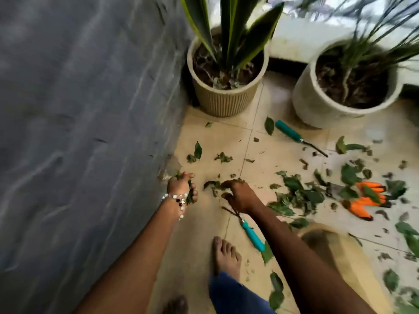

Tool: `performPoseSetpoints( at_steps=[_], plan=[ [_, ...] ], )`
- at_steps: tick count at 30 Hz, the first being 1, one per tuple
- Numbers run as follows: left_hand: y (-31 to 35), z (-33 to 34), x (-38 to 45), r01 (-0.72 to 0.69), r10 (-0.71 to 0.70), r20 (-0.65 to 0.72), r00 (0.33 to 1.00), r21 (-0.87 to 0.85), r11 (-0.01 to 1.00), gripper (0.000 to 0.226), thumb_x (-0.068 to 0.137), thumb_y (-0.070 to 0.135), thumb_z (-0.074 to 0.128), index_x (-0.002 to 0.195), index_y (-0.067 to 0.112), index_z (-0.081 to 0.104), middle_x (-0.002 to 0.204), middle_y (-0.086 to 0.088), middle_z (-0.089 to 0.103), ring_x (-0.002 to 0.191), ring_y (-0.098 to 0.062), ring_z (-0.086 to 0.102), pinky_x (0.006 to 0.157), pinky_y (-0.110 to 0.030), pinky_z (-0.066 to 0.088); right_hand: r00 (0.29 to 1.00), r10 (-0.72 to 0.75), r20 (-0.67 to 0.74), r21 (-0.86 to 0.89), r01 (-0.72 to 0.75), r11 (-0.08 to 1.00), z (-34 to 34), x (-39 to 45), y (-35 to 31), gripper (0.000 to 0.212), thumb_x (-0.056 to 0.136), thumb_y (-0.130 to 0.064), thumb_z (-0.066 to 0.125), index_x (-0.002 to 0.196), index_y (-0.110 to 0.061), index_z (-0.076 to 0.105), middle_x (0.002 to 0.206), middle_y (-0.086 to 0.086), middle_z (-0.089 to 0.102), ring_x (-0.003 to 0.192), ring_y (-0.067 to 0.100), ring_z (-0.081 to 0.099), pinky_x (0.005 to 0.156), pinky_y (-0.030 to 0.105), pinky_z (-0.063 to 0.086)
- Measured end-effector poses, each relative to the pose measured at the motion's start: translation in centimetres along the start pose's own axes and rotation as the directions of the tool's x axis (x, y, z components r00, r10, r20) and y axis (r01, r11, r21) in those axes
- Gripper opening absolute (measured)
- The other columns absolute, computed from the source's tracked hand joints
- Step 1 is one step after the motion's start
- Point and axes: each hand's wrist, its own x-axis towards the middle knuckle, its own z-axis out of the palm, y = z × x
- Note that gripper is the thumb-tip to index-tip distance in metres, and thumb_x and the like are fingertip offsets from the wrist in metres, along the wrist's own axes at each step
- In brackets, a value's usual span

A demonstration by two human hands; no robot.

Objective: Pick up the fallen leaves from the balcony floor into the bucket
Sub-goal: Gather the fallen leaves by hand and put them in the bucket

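Observation:
Green fallen leaves (297,193) lie scattered over the beige tiled balcony floor (217,137), thickest at the right. My left hand (183,188), with a beaded bracelet on the wrist, grips a bunch of leaves close to the grey wall. My right hand (238,196) reaches down with curled fingers onto a small clump of leaves (212,185) on the tile. A beige bucket (322,243) stands at the lower right, partly hidden behind my right forearm.
A grey wall (86,132) fills the left. Two potted plants stand at the back: a ribbed beige pot (224,100) and a white pot (317,109). Teal-handled tools (252,235) (290,131) and orange gloves (369,200) lie on the floor. My bare foot (226,257) is below.

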Motion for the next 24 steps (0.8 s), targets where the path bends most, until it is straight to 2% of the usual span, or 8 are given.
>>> performPoseSetpoints(
  at_steps=[4, 8, 10, 12, 15, 17, 19, 24],
  plan=[
    [-3.2, 2.2, 11.8, -0.063, 0.063, -0.002, 0.998, -0.070, 0.996, 0.024, 0.097, 0.011, 0.048, 0.075, 0.014, 0.057, 0.039, 0.002, 0.042, 0.027, -0.013, 0.035, 0.036, -0.014, 0.031, 0.975, -0.209, 0.072, -0.321, 0.221, 0.921, 8.0, 9.3, 5.5, 0.062, 0.095, -0.022, 0.052, 0.151, -0.024, 0.027, 0.159, 0.014, 0.019, 0.143, 0.035, 0.020, 0.116, 0.042, 0.025],
    [-4.9, 2.7, 18.6, -0.087, 0.095, 0.020, 0.995, -0.242, 0.966, 0.024, 0.100, 0.015, 0.045, 0.078, 0.014, 0.055, 0.044, 0.003, 0.040, 0.029, -0.012, 0.035, 0.037, -0.012, 0.029, 0.923, -0.382, 0.047, -0.513, 0.350, 0.784, 13.5, 12.3, 8.9, 0.063, 0.100, -0.029, 0.043, 0.154, -0.033, 0.011, 0.162, 0.006, -0.007, 0.146, 0.033, -0.011, 0.116, 0.047, -0.001],
    [-5.3, 3.0, 20.4, -0.071, 0.101, 0.072, 0.992, -0.332, 0.941, 0.025, 0.101, 0.019, 0.044, 0.080, 0.015, 0.056, 0.046, 0.004, 0.040, 0.030, -0.010, 0.034, 0.038, -0.011, 0.029, 0.889, -0.456, -0.029, -0.553, 0.366, 0.748, 15.3, 12.3, 10.3, 0.064, 0.098, -0.026, 0.049, 0.154, -0.029, 0.018, 0.162, 0.006, 0.005, 0.146, 0.034, -0.001, 0.112, 0.045, 0.004],
    [-5.4, 3.3, 21.1, -0.074, 0.119, 0.103, 0.987, -0.368, 0.927, 0.027, 0.101, 0.022, 0.042, 0.079, 0.016, 0.057, 0.044, 0.005, 0.042, 0.031, -0.009, 0.034, 0.038, -0.010, 0.029, 0.839, -0.521, -0.155, -0.561, 0.359, 0.746, 16.5, 12.2, 11.2, 0.061, 0.090, -0.025, 0.063, 0.146, -0.023, 0.040, 0.154, 0.006, 0.035, 0.141, 0.034, 0.031, 0.107, 0.041, 0.031],
    [-5.9, 3.2, 21.8, -0.081, 0.143, 0.136, 0.980, -0.384, 0.920, 0.027, 0.102, 0.024, 0.041, 0.082, 0.017, 0.056, 0.044, 0.005, 0.042, 0.031, -0.008, 0.035, 0.038, -0.009, 0.027, 0.760, -0.582, -0.289, -0.546, 0.369, 0.752, 16.7, 12.6, 11.4, 0.038, 0.085, -0.025, 0.071, 0.122, -0.018, 0.065, 0.130, 0.007, 0.061, 0.113, 0.030, 0.057, 0.075, 0.036, 0.059],
    [-6.2, 2.9, 22.2, -0.071, 0.137, 0.153, 0.979, -0.375, 0.924, 0.028, 0.104, 0.027, 0.039, 0.083, 0.017, 0.056, 0.045, 0.006, 0.042, 0.032, -0.007, 0.035, 0.037, -0.009, 0.026, 0.782, -0.575, -0.241, -0.544, 0.382, 0.747, 16.0, 13.2, 11.4, 0.022, 0.090, -0.027, 0.064, 0.109, -0.016, 0.067, 0.117, 0.007, 0.063, 0.099, 0.024, 0.053, 0.061, 0.034, 0.057],
    [-6.3, 2.3, 22.3, -0.069, 0.139, 0.176, 0.975, -0.353, 0.933, 0.030, 0.104, 0.030, 0.038, 0.084, 0.018, 0.057, 0.045, 0.006, 0.042, 0.031, -0.007, 0.036, 0.037, -0.009, 0.026, 0.793, -0.564, -0.229, -0.496, 0.403, 0.769, 14.9, 13.5, 11.3, 0.018, 0.091, -0.025, 0.060, 0.105, -0.018, 0.068, 0.110, 0.006, 0.064, 0.093, 0.017, 0.053, 0.065, 0.029, 0.053],
    [-6.1, 1.5, 21.2, -0.070, 0.121, 0.244, 0.962, -0.209, 0.975, 0.038, 0.101, 0.043, 0.042, 0.079, 0.015, 0.055, 0.052, 0.001, 0.047, 0.034, -0.009, 0.039, 0.036, -0.011, 0.027, 0.734, -0.211, -0.646, 0.122, 0.372, 0.920, 10.4, 14.1, 6.7, 0.021, 0.082, 0.003, 0.069, 0.093, -0.012, 0.078, 0.090, 0.001, 0.075, 0.071, 0.002, 0.066, 0.072, 0.011, 0.053]
  ],
)
